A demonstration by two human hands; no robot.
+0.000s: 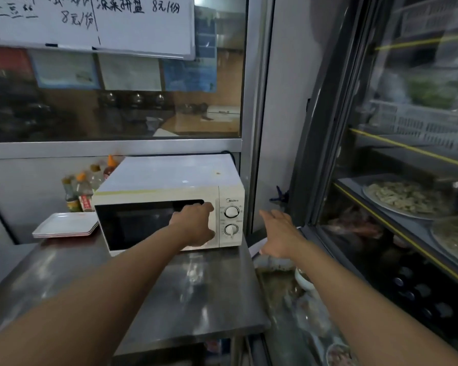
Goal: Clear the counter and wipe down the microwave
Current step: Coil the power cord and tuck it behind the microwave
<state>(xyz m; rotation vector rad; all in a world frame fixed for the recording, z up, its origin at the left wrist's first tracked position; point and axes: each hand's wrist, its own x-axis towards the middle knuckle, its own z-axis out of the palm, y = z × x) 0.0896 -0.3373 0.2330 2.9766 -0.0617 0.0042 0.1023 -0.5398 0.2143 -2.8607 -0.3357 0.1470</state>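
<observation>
Fingers [205, 207] on microwave [169, 202] door, blurred

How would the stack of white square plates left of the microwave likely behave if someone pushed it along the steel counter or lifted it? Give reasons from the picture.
The stack of plates looks rigid and flat-based, so it should not roll or tip. The steel counter looks smooth and shiny, so the stack would probably slide easily. The plates lie loosely on each other, so they might shift apart if lifted carelessly.

— How is the left hand [196, 224] set?
— Arm stretched forward, fingers curled closed around a grip.
— And the right hand [279, 235]?
— Reaching out beside it, palm down, fingers spread, holding nothing.
</observation>
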